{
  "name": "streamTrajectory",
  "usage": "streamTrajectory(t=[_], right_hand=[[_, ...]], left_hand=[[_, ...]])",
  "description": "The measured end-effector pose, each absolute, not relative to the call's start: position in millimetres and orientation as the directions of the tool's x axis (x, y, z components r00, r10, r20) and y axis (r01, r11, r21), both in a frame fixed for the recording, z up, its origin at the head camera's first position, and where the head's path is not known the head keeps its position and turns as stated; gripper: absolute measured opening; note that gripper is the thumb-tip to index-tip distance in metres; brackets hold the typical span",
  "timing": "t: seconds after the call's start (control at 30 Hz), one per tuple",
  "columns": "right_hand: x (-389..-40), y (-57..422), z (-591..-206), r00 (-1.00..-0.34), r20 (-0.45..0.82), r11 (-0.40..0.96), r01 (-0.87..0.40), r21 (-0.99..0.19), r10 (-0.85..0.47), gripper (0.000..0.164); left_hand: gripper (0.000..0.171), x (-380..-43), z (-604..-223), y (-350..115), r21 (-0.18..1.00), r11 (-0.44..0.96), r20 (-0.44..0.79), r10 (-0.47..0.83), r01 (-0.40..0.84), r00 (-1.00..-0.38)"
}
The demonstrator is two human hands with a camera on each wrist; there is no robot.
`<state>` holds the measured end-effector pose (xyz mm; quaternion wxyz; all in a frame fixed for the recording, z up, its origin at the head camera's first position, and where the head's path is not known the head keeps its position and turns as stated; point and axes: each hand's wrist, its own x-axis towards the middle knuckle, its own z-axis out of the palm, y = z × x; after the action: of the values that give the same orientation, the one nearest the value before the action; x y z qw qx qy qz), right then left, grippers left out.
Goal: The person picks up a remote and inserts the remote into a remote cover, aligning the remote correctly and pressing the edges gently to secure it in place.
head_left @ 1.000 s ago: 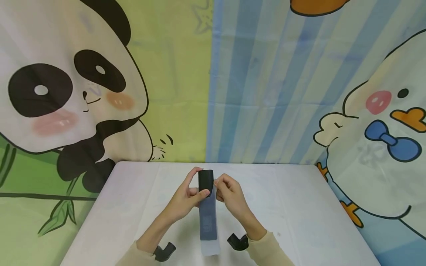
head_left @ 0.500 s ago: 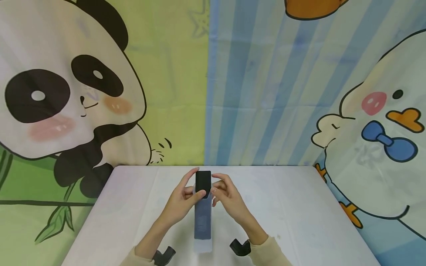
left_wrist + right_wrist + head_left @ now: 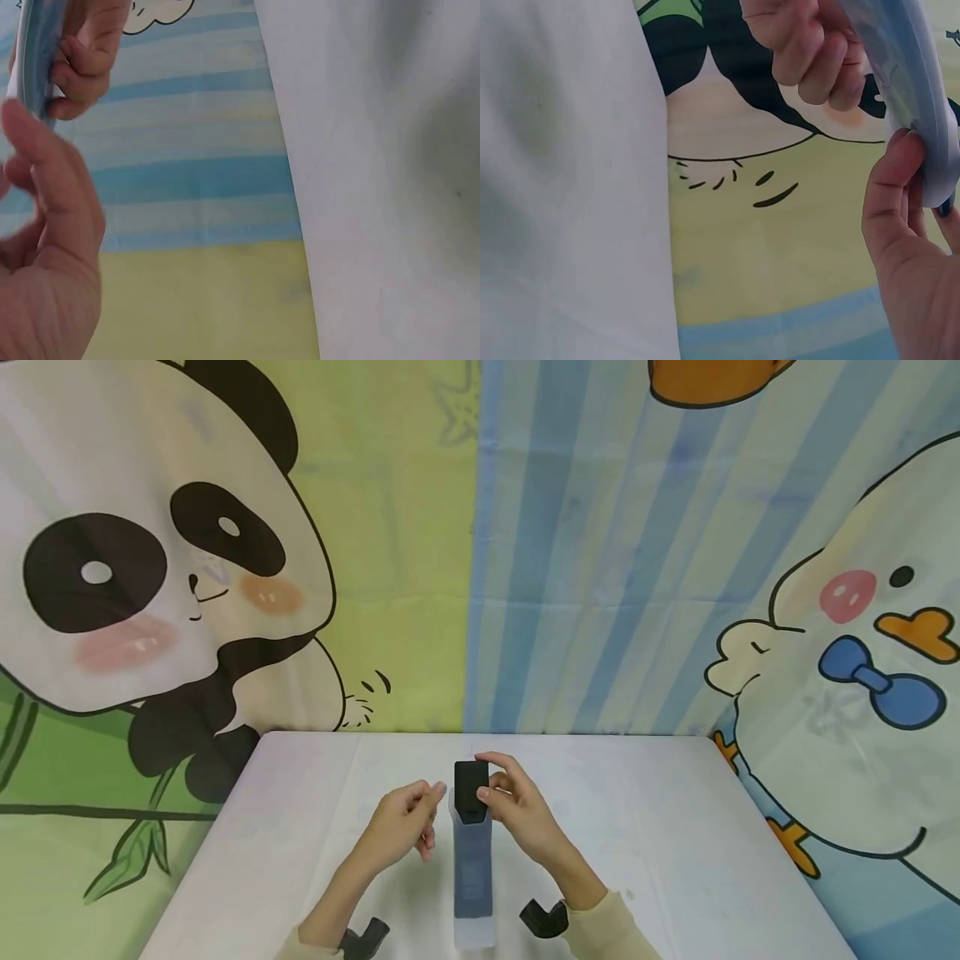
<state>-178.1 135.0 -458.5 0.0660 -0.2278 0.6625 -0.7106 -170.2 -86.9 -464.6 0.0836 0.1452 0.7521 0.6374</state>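
Note:
A small black rectangular block (image 3: pixel 469 789) sits at the top of a long blue-grey sleeve (image 3: pixel 473 870) of translucent plastic, which hangs down over the table with a clear lower end. My right hand (image 3: pixel 531 820) holds the block by its right side, thumb on the front face and index finger over the top corner. At the left edge of the sleeve, my left hand (image 3: pixel 399 828) has thumb and index fingertips together, pinching at its plastic edge. In the right wrist view the sleeve (image 3: pixel 930 112) looks pale blue and curved, with the right thumb against it.
The white table (image 3: pixel 645 843) stretches out below the hands. Behind it hangs a printed cloth (image 3: pixel 600 568) with a panda, stripes and a chick. A black bent piece is worn on each wrist, by the beige sleeves.
The left hand has let go of the black block and moved down to the sleeve's left edge. The right hand has taken hold of the block.

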Motion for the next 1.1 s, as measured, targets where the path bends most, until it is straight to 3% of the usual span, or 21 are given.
streamTrajectory(t=[0.13,0.23,0.53,0.7,0.93,1.1], right_hand=[[-178.1,133.3,-462.6,-0.885,0.223,-0.137,-0.182,-0.974,-0.410,0.048],[-178.4,135.1,-462.8,-0.875,0.206,-0.135,-0.163,-0.977,-0.437,0.052],[-176.9,136.8,-449.9,-0.830,0.236,-0.163,-0.176,-0.971,-0.505,0.052],[-173.7,135.6,-444.5,-0.822,0.272,-0.179,-0.209,-0.961,-0.501,0.053],[-170.2,133.5,-444.5,-0.808,0.310,-0.188,-0.248,-0.950,-0.501,0.055],[-166.7,137.2,-450.1,-0.837,0.275,-0.158,-0.226,-0.961,-0.473,0.054]], left_hand=[[0.050,-166.5,-469.9,-87.3,0.992,0.059,0.064,0.542,0.114,-0.838],[0.045,-165.7,-472.8,-82.2,0.995,-0.067,0.104,0.592,0.080,-0.799],[0.049,-157.3,-464.7,-70.9,0.954,-0.301,0.148,0.487,-0.007,-0.861],[0.047,-157.8,-452.7,-69.3,0.956,-0.289,0.170,0.430,0.043,-0.887],[0.041,-158.4,-446.0,-69.5,0.961,-0.276,0.118,0.371,0.012,-0.921],[0.044,-157.6,-450.6,-68.7,0.982,-0.184,0.112,0.418,0.037,-0.902]])
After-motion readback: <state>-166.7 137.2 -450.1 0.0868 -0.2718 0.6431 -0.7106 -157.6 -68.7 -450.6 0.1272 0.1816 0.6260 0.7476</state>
